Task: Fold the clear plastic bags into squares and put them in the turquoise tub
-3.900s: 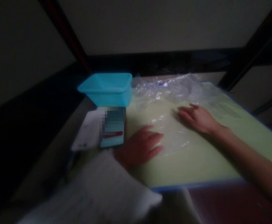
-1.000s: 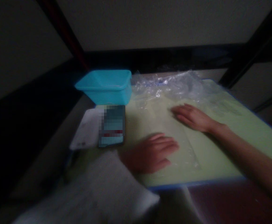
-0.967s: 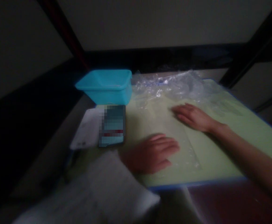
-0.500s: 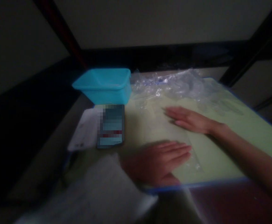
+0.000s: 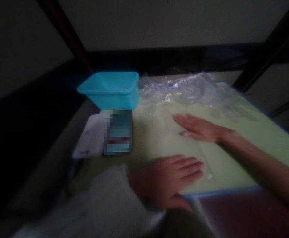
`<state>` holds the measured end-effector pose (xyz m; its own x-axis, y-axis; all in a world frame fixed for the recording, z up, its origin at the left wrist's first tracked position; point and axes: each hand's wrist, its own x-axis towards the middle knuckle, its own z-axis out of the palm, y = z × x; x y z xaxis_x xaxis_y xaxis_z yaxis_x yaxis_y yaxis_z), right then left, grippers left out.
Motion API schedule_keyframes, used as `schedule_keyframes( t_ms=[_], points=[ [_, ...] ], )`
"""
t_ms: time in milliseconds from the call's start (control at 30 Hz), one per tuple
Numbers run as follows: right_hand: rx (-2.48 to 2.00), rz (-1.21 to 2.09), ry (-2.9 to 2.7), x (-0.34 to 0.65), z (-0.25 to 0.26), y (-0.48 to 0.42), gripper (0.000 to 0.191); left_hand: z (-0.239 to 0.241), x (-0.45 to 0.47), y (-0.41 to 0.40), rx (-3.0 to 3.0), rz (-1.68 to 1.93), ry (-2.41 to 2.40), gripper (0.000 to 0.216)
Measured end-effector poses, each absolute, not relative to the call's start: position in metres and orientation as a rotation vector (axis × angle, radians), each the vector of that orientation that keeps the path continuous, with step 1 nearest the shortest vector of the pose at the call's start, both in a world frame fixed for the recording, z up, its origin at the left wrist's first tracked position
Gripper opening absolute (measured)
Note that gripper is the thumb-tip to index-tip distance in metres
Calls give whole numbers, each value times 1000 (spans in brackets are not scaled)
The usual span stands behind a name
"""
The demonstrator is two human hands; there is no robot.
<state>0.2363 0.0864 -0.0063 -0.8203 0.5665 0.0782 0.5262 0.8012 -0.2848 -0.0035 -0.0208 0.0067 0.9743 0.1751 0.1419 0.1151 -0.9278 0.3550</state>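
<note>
Through my head view I've got 2 bare hands spread on the yellow-green tabletop point(image 5: 246, 152), and neither is gripping anything. Here's the left hand point(image 5: 169, 181), lower center of the frame, palm down, fingers stretched toward the right, thumb out over the blue near edge. The right hand point(image 5: 199, 127) lies flat right of center, fingers pointing left, its grip just as loose. And there's the clear plastic sheet point(image 5: 184, 145), mid-frame, spread between and under my 2 hands, its right edge showing just past my left fingertips. Up top, right of center, a heap of crumpled clear plastic point(image 5: 191, 89) catches the light. Upper left of center, I see 1 turquoise tub point(image 5: 112, 99); just below it, 1 flat rectangle point(image 5: 118, 130), too pixelated to make out, beside 1 white flat piece point(image 5: 91, 137). A pale sleeve point(image 5: 104, 198) fills the lower left.
</note>
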Motion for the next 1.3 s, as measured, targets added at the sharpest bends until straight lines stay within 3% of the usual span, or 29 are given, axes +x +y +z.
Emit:
schedule_keyframes(
  t_ms=[133, 267, 367, 567, 700, 933, 1300],
  points=[
    [-870, 369, -2814, 236, -7, 87, 66, 10, -2, -21, 2835, 234, 242, 66],
    [-854, 353, -2803, 236, -9, 88, 66, 9, -6, -9, 2889, 381, 784, 57],
    [-858, 353, -2798, 236, -11, 88, 66, -1, -13, 5, 2845, 435, 1131, 63],
    [-862, 339, -2787, 236, -10, 89, 66, -17, -22, 16, 2783, 334, 1211, 68],
    [-861, 284, -2771, 235, -8, 87, 63, -3, -16, 8, 2837, 413, 1073, 69],
    [-787, 293, -2805, 225, -7, 80, 62, 14, 12, -11, 2832, 361, 331, 68],
    [-793, 268, -2879, 222, -7, 77, 59, 0, 23, -14, 2717, 266, 235, 80]
  ],
)
